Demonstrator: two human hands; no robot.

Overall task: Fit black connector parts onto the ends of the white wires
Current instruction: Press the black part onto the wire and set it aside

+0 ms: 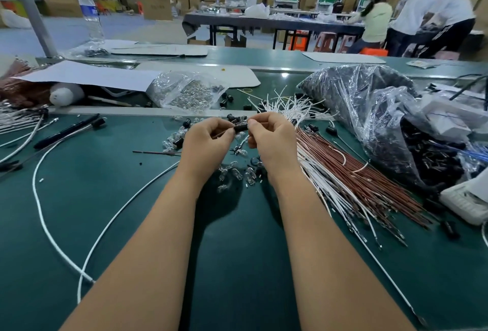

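A small black connector part [240, 127] is held between both hands above the green table. My left hand [206, 140] pinches its left end, with a thin brown wire running out under the fingers. My right hand [272, 137] pinches its right end, and a white wire [244, 141] hangs just below. To the right lies a pile of white wires [330, 180] mixed with brown wires [351, 164]. Loose black connector parts [186, 122] and small clear bulbs [237, 173] are scattered under and around the hands.
A clear bag of bulbs [184, 91] lies behind the hands. A large plastic bag of black parts [369, 108] fills the right side. Long white cables [47, 225] loop across the left of the green table [237, 264]. A black pen [66, 131] lies at left. People work at a far table.
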